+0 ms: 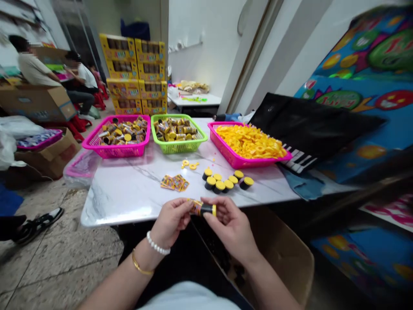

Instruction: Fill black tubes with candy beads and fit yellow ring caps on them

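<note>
Has bare hands (229,226); wears a white round-bead bracelet (157,246) and thin gold bangle (137,266) on the left arm (118,286), plus pale top (193,297).

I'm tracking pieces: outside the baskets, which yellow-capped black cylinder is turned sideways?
The held cylinder, between the left hand and right hand; the other yellow-capped cylinders stand upright on the table.

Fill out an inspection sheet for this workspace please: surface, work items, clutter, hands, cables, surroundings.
Surface: white table, grey-veined.
Job's things: yellow-capped cylinder in hand; overlapping printed slips; standing black cylinders with yellow lids; three filled baskets.
Clutter: loose yellow pieces beyond the slips.
Hands: left hand pinches the cylinder's printed end; right hand holds its black, capped end.
Cables: nothing seen.
Surroundings: stacked yellow boxes; seated people; black bag at right.
</note>
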A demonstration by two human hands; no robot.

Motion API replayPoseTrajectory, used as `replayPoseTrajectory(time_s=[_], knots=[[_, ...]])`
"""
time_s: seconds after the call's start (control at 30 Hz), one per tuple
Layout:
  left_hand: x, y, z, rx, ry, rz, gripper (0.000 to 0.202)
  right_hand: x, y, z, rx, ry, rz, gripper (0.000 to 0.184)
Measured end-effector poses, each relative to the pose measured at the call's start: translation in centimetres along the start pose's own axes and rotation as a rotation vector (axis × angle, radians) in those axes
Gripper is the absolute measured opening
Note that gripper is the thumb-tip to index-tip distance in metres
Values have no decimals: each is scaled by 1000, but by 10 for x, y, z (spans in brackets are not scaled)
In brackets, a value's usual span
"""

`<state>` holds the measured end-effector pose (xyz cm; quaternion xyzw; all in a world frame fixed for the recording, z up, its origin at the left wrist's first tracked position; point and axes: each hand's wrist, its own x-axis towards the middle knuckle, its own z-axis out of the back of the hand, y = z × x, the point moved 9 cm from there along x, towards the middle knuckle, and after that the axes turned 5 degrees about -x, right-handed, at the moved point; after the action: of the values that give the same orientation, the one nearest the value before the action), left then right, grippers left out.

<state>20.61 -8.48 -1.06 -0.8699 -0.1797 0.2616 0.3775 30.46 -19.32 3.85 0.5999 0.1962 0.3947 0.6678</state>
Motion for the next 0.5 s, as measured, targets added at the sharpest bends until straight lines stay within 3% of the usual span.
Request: replayPoseTrajectory(time_s=[0.07,0.13,0.27,0.4,0.5], knots=[[1,-1,1,35,7,-21,56,-1,-2,-5,-20,33,23,24],[-1,-4,4,75,-5,-53,59,1,-1,0,-57,-21,79,23],[-11,-26,13,184,-66,-232,73,1,8,5,-54,-82,189,24],[-15,-24,1,255,128,-184,63,-3,32,-9,-140,7,343,28],[-13,-26,3,317,121,-204,50,-4,44,-19,-235,58,431,37]])
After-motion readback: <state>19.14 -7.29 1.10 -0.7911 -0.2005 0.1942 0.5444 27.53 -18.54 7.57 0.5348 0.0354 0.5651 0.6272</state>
